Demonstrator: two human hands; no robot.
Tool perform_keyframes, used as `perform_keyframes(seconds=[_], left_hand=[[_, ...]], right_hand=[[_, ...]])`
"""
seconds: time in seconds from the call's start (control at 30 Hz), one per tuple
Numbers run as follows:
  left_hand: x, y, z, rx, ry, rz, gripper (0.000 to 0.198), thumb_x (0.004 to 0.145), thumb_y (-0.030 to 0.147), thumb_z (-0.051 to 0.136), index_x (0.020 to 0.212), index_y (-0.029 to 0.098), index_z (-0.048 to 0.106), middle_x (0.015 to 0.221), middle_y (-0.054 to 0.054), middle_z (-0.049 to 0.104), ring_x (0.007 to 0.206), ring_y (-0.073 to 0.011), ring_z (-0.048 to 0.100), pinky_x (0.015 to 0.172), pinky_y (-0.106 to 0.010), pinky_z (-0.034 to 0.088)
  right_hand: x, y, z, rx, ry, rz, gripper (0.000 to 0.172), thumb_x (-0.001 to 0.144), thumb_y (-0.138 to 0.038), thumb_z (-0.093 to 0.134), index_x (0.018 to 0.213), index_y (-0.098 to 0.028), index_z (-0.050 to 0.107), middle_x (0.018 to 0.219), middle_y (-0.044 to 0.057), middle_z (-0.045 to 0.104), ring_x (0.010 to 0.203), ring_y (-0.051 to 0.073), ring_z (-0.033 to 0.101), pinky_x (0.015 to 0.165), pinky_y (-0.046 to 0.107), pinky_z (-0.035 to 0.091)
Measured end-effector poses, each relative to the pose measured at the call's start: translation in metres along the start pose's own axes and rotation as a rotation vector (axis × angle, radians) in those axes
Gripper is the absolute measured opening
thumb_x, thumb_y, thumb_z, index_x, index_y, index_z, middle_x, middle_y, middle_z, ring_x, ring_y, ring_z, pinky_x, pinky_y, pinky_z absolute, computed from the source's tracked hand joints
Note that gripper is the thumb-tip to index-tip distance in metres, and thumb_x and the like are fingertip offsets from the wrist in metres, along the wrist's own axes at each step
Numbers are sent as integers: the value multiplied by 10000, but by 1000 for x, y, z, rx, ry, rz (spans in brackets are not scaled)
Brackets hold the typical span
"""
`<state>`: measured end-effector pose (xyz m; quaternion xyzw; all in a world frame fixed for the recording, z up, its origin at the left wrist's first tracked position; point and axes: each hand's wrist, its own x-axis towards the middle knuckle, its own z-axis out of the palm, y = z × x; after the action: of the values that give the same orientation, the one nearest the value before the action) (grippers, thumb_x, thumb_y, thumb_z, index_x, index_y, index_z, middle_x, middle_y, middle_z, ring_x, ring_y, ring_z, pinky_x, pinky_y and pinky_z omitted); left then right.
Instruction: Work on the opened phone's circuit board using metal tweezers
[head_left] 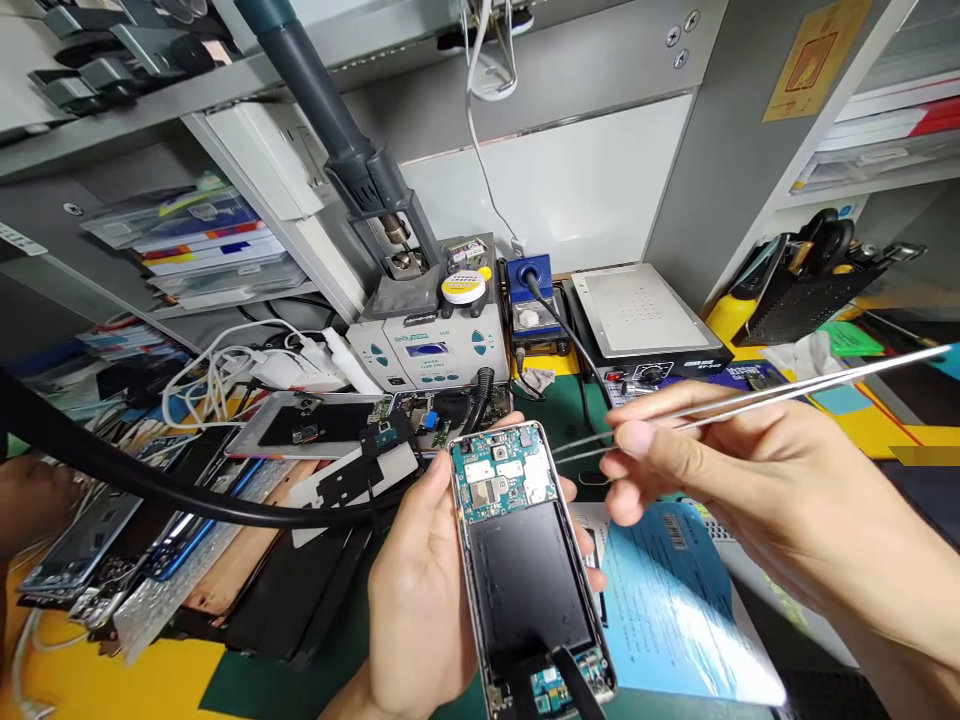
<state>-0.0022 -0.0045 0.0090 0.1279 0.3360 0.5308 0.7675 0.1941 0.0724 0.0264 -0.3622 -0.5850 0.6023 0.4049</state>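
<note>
1. An opened phone [532, 580] sits in the left hand [420, 590], fingers wrapped round its sides.
2. The right hand [727, 465] pinches tweezers [847, 385], tips beside the board [510, 475] — whether touching, I can't tell.
3. Board work seems in hand; the next move calls for steady tips.
4. Green mat [277, 690] below — hot-air station [450, 350] behind, shelves [165, 110] around.

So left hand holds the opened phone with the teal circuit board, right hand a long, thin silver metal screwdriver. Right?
Tool's wrong: in the head view, the right hand holds long, thin silver metal tweezers, not a screwdriver. The rest stands: the left hand holds the opened phone with the teal circuit board.
</note>
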Motion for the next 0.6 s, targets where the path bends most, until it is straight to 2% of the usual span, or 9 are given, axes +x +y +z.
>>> perform_keyframes(seconds=[0.13,0.37,0.6], left_hand=[[-1,-2,2,-51,20,104,549,1010,548,430,1476,287,559,1031,-129,794,840,-330,773,726,-439,601],[-6,-2,-2,-54,-23,101,573,987,579,501,1481,298,567,1039,-126,795,875,-327,769,786,-439,599],[-9,1,-6,-5,-19,63,661,981,608,500,1582,350,404,1039,-142,805,892,-345,784,855,-467,585]], right_hand=[[-2,-1,-1,-146,-20,-55,419,965,-484,742,652,-207,775,700,39,740,644,169,731,619,184,603],[-8,2,11,-105,-31,-41,340,987,-458,727,748,-219,756,710,21,751,641,177,741,604,200,583],[-10,2,20,-258,79,-155,377,977,-435,720,659,-250,808,758,28,745,664,176,729,549,183,583]])
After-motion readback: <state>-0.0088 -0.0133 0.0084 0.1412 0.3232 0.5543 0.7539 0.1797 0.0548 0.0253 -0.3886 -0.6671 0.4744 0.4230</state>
